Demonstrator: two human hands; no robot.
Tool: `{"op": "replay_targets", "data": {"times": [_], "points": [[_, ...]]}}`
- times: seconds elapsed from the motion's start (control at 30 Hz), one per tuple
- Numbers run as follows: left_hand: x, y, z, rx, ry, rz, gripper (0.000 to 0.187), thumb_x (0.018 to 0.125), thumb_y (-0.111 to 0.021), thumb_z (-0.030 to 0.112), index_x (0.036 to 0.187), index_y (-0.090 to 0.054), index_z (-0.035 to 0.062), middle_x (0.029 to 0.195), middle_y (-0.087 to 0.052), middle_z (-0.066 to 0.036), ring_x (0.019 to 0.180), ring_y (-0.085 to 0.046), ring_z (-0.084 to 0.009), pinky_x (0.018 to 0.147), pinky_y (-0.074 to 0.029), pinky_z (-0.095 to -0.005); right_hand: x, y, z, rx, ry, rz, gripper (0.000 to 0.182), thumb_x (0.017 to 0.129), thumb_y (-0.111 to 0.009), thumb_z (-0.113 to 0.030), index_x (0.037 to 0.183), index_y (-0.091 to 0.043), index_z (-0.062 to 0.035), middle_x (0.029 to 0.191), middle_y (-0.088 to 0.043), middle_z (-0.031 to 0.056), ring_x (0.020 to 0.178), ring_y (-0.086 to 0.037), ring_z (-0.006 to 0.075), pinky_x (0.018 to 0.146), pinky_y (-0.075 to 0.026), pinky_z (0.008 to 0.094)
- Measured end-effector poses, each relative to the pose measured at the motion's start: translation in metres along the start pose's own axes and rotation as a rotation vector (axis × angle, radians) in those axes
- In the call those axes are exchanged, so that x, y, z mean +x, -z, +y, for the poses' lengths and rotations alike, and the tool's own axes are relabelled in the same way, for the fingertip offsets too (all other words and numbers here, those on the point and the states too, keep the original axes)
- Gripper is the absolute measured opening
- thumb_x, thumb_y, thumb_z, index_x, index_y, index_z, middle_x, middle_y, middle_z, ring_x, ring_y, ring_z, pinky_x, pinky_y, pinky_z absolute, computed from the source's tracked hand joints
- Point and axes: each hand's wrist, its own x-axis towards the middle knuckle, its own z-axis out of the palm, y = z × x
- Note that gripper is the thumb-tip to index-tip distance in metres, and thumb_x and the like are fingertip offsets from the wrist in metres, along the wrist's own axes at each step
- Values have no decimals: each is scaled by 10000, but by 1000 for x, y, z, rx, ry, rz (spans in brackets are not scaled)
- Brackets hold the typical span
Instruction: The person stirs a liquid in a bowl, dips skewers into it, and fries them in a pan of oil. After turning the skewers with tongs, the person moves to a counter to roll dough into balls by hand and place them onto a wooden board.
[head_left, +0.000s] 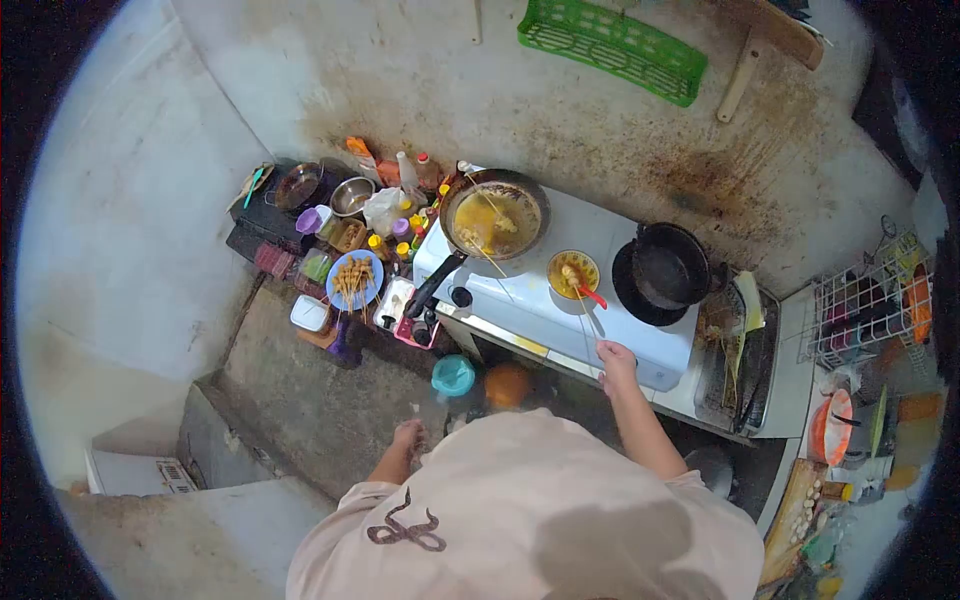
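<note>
My right hand (618, 366) is closed on the lower end of a thin skewer (590, 328). At its far end, a battered-looking piece of food (572, 275) rests in a yellow bowl (557, 262) on the stove top. A red-handled utensil (594, 297) leans in the same bowl. Left of the bowl, a frying pan (541, 205) holds yellow oil with pieces of food frying in it, and skewers stick out over its rim. My left hand (408, 437) hangs low at my left side, apart from the stove; its fingers are too small and blurred to read.
A black wok (672, 265) sits on the right burner. Left of the stove are a blue plate (375, 268) of skewered food, a white container (310, 314), a steel bowl (352, 196) and several bottles. A wire basket (830, 345) stands at the right; a green rack (610, 45) hangs on the wall.
</note>
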Motion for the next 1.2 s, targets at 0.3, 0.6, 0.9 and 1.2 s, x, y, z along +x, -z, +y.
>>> {"op": "replay_targets", "data": {"times": [0.3, 0.6, 0.9, 1.2], "points": [[17, 8, 9, 48, 0, -22, 197, 732, -477, 222, 859, -498, 73, 729, -495, -39, 547, -454, -155, 447, -346, -279, -8, -4, 1, 20, -50, -22, 113, 740, -539, -204, 788, -521, -103, 651, -417, -49, 580, -363, 87, 466, -295, 268], [39, 16, 20, 149, -36, -94, 225, 742, -479, 243, 886, -506, 72, 717, -518, -51, 532, -451, -133, 432, -350, -263, -6, -3, 9, 118, -83, -120, 70, 770, -488, -190, 778, -492, -121, 654, -398, -57, 594, -342, 78, 493, -285, 292], [70, 25, 30, 283, -83, -81, 291, 729, -502, 272, 909, -512, 43, 781, -553, -63, 579, -509, -171, 487, -402, -284, -31, -14, -17, 158, -49, -88, 65, 770, -484, -176, 775, -504, -114, 632, -415, -55, 585, -363, 67, 500, -289, 290], [66, 31, 27, 357, -217, -106, 251, 729, -494, 257, 784, -547, 18, 674, -545, -61, 532, -504, -154, 466, -399, -282, 34, -109, -27, -369, 399, -136, 151, 651, -583, -187, 681, -584, -39, 607, -514, 9, 554, -454, 106, 473, -332, 280]]}}
